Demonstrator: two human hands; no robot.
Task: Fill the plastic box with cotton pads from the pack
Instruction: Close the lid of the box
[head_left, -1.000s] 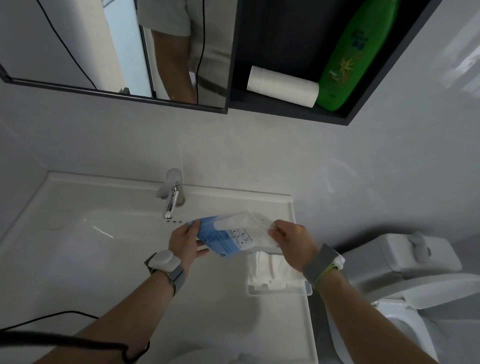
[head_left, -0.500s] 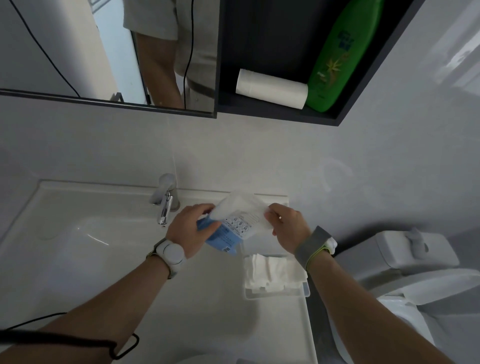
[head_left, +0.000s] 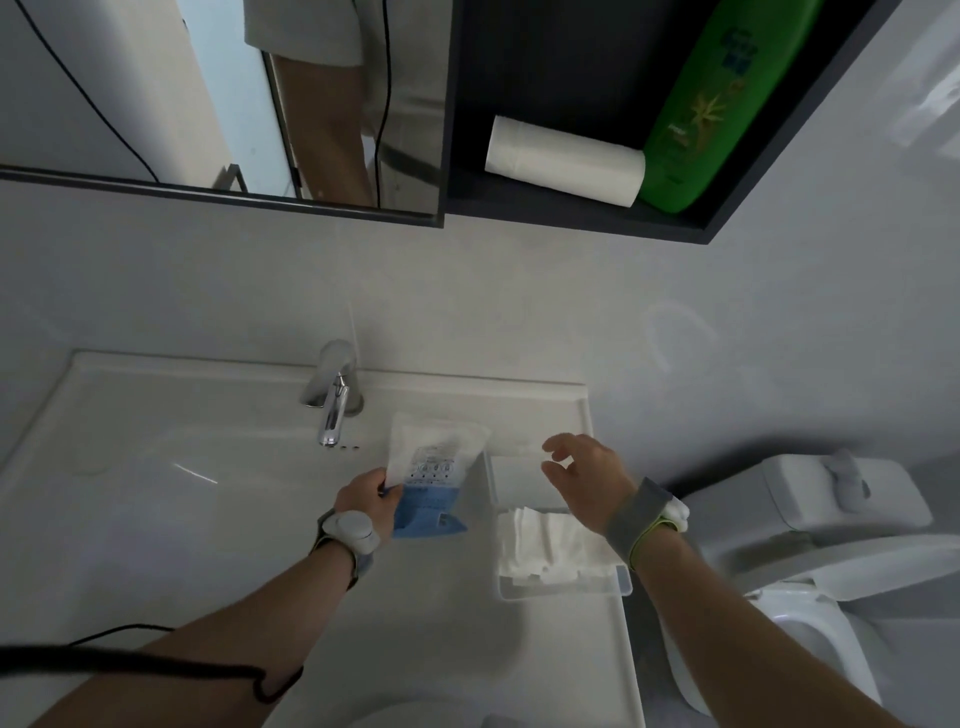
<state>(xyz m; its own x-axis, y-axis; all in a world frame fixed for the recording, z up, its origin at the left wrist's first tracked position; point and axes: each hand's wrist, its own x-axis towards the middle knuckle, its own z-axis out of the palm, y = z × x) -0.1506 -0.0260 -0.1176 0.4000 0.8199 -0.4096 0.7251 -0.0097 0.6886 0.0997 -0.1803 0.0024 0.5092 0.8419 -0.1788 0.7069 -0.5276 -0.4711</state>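
Blue-and-white plastic pack, frame centre, now gripped only by my left hand. My right hand has let go, fingers spread, empty, over clear rectangular plastic box on sink ledge, centre right. White cotton pads already inside; filling appears underway.

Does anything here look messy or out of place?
A little: the cotton pads lie in a rumpled heap at the near end of the plastic box, leaving the far end bare. Nothing looks spilled or broken.
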